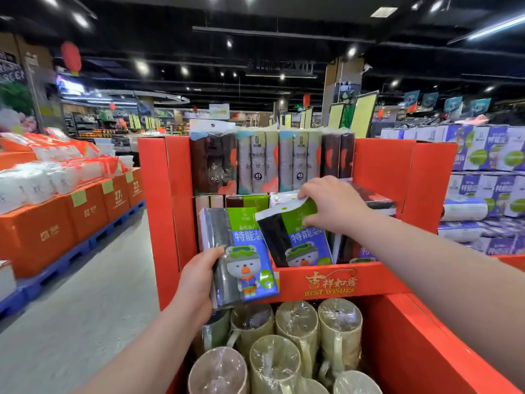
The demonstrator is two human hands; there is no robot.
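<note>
Handling two bear-print packs at a red stand [329,281], the person has one in each hand. The left hand [199,282] grips the first pack [247,260] by its lower left edge, thumb across the front and fingers curled behind. This pack is clear of the shelf, upright in front of the stand's front lip and above the wrapped rolls [295,322] in the lower bin. The right hand [332,204] pinches the white top flap of the second pack [295,237], fingertips pressed together on it. That pack leans left with its lower end behind the front lip, so it sits inside the shelf, near the lip's left end and just beside the first pack.

The work looks about halfway: one pack is fully out and the other is held only at its top. Whether the packs are being taken out or set in cannot be told. Either way, the second pack has yet to cross the lip or be released. Tall packs [257,163] along the shelf's back edge stand untouched.
</note>
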